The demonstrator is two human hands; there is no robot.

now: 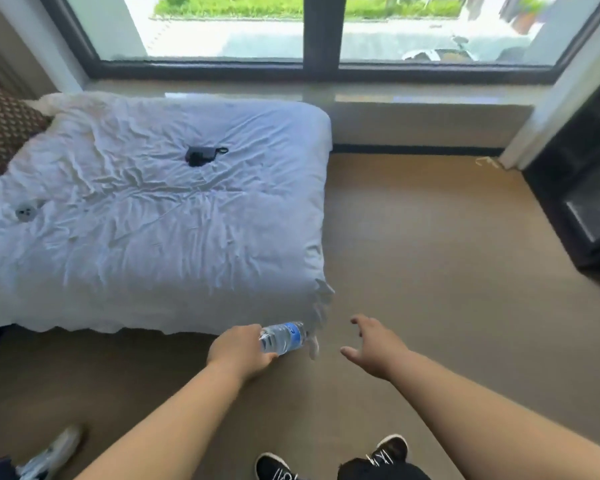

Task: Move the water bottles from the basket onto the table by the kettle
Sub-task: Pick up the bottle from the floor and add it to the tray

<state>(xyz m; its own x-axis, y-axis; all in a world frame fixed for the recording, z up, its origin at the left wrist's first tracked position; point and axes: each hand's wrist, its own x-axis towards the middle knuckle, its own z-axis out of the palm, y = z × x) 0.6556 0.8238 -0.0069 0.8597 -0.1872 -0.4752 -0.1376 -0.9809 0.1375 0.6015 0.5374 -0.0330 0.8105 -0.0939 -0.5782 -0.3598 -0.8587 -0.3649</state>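
Observation:
My left hand (238, 351) grips a clear plastic water bottle (284, 337) with a blue label, held sideways over the floor near the foot corner of the bed; its white cap end points right. My right hand (374, 346) hangs in the air to the right of the bottle, fingers spread, holding nothing. No basket, table or kettle shows in this view.
A bed with a rumpled white duvet (146, 216) fills the left, with a small black object (201, 154) and a grey round item (25, 212) on it. Dark cabinet (582, 174) at the right. Window wall ahead. Tan floor (430, 254). My black shoes (329, 460) below; a white shoe (52, 452) bottom left.

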